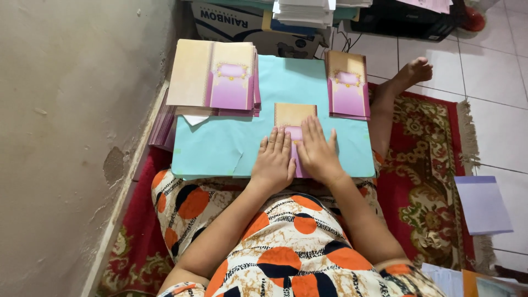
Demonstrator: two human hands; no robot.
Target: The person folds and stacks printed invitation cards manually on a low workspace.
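Note:
A tan and purple card lies on a light blue board across my lap. My left hand and my right hand press flat on the card's near half, side by side, fingers pointing away from me. A stack of unfolded cards of the same print sits at the board's far left. A smaller stack of folded cards sits at the far right.
A plaster wall runs close along my left. I sit on a red patterned rug over white tiles, my bare foot stretched out. A cardboard box, paper stacks and a lilac sheet lie around.

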